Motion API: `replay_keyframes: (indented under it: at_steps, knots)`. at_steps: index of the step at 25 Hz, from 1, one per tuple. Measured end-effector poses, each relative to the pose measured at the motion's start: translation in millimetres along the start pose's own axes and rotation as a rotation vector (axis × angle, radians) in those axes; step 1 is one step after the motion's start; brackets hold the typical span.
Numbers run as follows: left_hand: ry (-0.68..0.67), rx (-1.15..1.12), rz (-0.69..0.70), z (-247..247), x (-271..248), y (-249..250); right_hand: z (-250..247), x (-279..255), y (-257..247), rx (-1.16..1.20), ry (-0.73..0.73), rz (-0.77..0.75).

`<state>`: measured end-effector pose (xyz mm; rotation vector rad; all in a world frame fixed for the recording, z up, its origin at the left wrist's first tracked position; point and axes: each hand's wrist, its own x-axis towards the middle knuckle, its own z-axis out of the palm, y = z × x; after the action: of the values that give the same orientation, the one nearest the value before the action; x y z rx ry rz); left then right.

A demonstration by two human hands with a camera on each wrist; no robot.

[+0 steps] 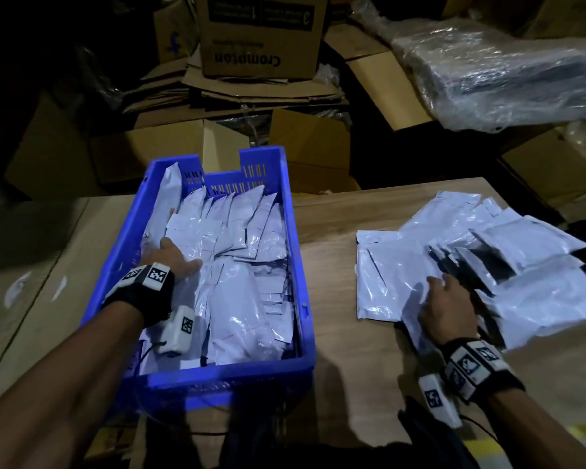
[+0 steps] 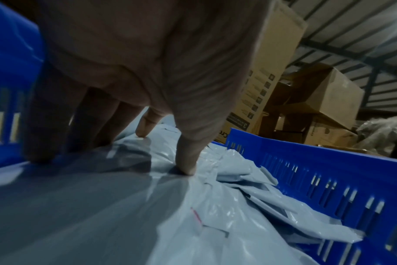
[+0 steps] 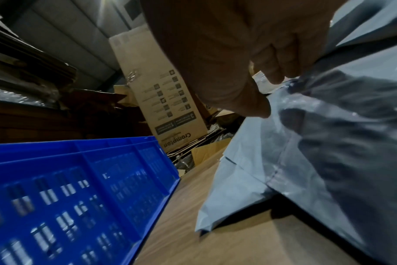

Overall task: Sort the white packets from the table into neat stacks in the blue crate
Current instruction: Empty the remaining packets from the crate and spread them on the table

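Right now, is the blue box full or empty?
Nearly full: white packets fill the blue crate almost to its rim.

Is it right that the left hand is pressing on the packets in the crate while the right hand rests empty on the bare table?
Not quite. The left hand does press on the packets in the crate, but the right hand isn't empty on bare table: the right wrist view shows it pinching a packet from the pile.

White packets [image 1: 481, 265] heaped on table; others fill blue crate [image 1: 298, 265].
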<state>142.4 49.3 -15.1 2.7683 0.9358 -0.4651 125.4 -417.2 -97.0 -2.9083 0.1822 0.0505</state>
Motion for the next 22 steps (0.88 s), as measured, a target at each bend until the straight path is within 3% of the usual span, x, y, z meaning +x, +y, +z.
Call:
replay_keyframes:
  at_steps: [4, 7, 12, 18, 22]
  knots:
    - [0.076, -0.076, 0.024, -1.5, -15.1, 8.3, 7.7, -5.1, -17.3, 0.098, -0.058, -0.101]
    - [0.114, -0.184, 0.119, -6.0, -19.0, 13.6, 0.6, -5.6, -34.5, 0.248, -0.089, -0.151]
    - [0.198, -0.504, 0.418, -33.0, -27.6, 15.9, -36.1, -10.0, -71.6, 0.469, -0.048, -0.292]
    - [0.296, -0.945, 0.788, -93.3, -94.8, 61.2, -104.1, -20.2, -125.4, 0.859, -0.115, -0.462]
    - [0.257, -1.006, 0.938, -113.4, -124.7, 94.7, -133.6, -25.3, -163.0, 1.165, -0.2, -0.555]
